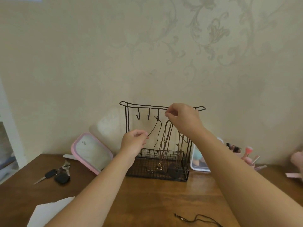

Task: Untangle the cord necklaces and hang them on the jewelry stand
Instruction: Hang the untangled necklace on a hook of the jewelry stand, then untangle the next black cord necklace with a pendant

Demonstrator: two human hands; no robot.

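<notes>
A black wire jewelry stand (126, 122) with hooks along its top bar and a mesh basket at its base stands against the wall. A dark cord necklace (155, 128) hangs from the third hook, and my left hand (133, 141) pinches its lower part. My right hand (182, 118) is up at the top bar and pinches the top of several brown cord necklaces (167, 138) that hang down into the basket. Another black cord necklace (198, 218) lies on the table near the front edge.
A pink-framed mirror (91, 151) leans left of the stand, with keys (55, 175) beside it. A clear container (199, 163) and pink makeup brushes (248, 154) sit to the right. White paper (49, 212) lies at the front left of the wooden table (147, 199).
</notes>
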